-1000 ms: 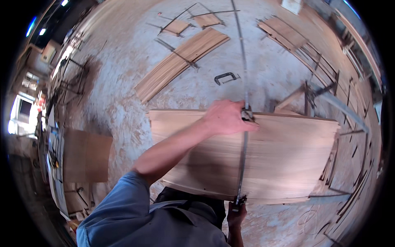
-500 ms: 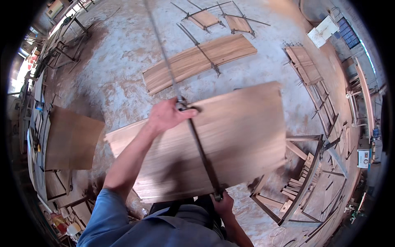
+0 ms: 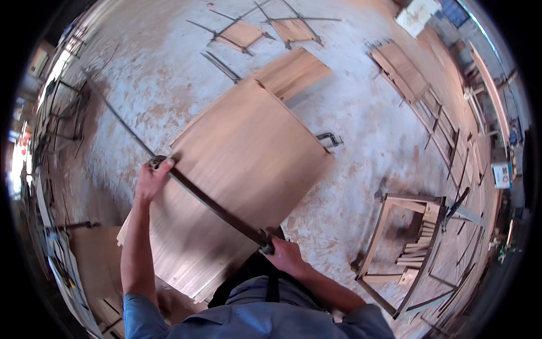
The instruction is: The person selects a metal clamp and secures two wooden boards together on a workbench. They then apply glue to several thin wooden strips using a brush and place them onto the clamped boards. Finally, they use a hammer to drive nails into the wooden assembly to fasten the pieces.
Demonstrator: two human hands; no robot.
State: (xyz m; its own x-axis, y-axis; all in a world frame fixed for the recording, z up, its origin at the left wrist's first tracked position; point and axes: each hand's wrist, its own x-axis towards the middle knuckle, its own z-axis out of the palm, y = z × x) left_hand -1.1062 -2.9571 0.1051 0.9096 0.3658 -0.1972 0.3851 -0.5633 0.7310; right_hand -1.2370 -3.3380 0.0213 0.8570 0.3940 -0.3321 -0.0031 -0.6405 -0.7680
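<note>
A wide wooden panel (image 3: 243, 152), made of joined boards, is held tilted in front of my body. Across its near part runs a long dark bar clamp (image 3: 209, 202), its thin bar reaching past the panel to the upper left. My left hand (image 3: 151, 182) grips the clamp at the panel's left edge, thumb on top and the other fingers mostly hidden. At the opposite edge, close to my waist, my right hand (image 3: 287, 256) is closed around the clamp's end. Another clamp's end (image 3: 329, 139) sticks out past the panel's far right edge; the rest is hidden.
Behind the panel, another board (image 3: 296, 70) lies on the floor, partly covered. Smaller clamped panels (image 3: 240, 34) lie farther off. At right stands a wooden frame (image 3: 375, 240) beside wood strips (image 3: 416, 246). Clamped boards (image 3: 401, 70) line the right side; a brown sheet (image 3: 96, 260) is at lower left.
The panel and clamp have swung round, the panel's far end now pointing away from me. My left hand went left and down in view, my right hand slightly up; both keep hold of the clamp.
</note>
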